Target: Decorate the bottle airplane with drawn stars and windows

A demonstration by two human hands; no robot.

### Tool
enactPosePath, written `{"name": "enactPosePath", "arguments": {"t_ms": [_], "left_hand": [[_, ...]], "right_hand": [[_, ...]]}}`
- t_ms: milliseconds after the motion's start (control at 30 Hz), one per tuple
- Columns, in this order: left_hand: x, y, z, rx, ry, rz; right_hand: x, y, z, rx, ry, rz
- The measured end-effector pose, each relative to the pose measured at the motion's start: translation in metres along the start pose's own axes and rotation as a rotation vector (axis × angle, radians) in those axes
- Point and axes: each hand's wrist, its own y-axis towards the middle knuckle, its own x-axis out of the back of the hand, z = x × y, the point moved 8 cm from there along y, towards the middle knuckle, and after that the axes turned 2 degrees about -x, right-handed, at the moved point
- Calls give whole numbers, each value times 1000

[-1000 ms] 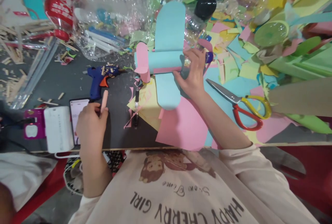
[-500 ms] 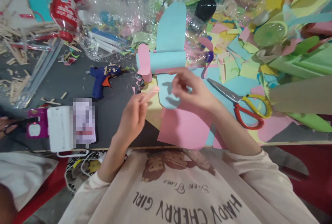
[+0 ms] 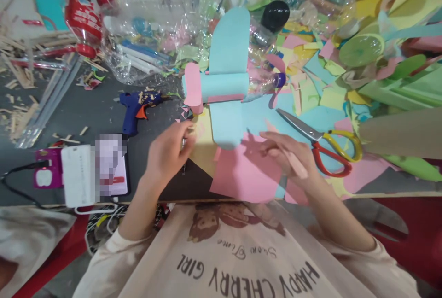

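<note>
A paper plane (image 3: 224, 87) made of blue paper round a plastic bottle lies in front of me, with pink strips at its tail and at its purple cap. My left hand (image 3: 169, 153) hovers left of its near wing, over yellow paper, fingers curled together; what they hold, if anything, is hidden. Over the right edge of a pink paper sheet (image 3: 241, 169), my right hand (image 3: 290, 150) is closed with a small pale pink paper strip (image 3: 299, 165) against its fingers. The scissors (image 3: 317, 137), with red and yellow handles, lie partly open just beyond that hand.
A blue glue gun (image 3: 133, 107) lies on the dark table at left, above a phone (image 3: 113, 164) and a white power bank (image 3: 76, 173). Plastic bottles (image 3: 145, 8) crowd the back. Paper scraps (image 3: 317, 81) cover the right side; wooden sticks (image 3: 20, 67) are scattered far left.
My right hand has moved right and toward me, away from the plane's near wing. The pink strip that was in my left hand now shows at my right hand. My left hand has drawn slightly left.
</note>
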Motion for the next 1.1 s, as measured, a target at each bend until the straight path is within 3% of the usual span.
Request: {"name": "enactPosePath", "arguments": {"t_ms": [67,133,267,400,500,700,900,933,1000,1067,1100], "left_hand": [[9,-12,25,58,122,-96],[12,-23,39,65,179,-166],[5,-34,38,32,142,-191],[-13,-31,9,-162,149,-122],[-23,-29,0,-232,183,-103],[-17,-36,25,-93,220,-172],[-12,-42,26,-50,188,-224],[-12,-42,24,-53,173,-223],[-14,-41,18,-80,143,-226],[-14,-42,11,-120,120,-250],[-13,-42,8,-142,109,-270]], "right_hand": [[1,-18,6,76,-305,-26],[-10,-33,6,149,-520,43],[-18,-46,-16,122,-747,108],[-3,-39,-37,61,-826,81],[6,-26,-46,46,-850,92],[13,-2,-47,91,-836,124],[-6,-7,-26,91,-909,228],[0,-12,-23,66,-901,184],[36,-27,-20,0,-895,-88],[99,-63,-16,-9,-912,-608],[127,-87,-15,60,-912,-851]]}}
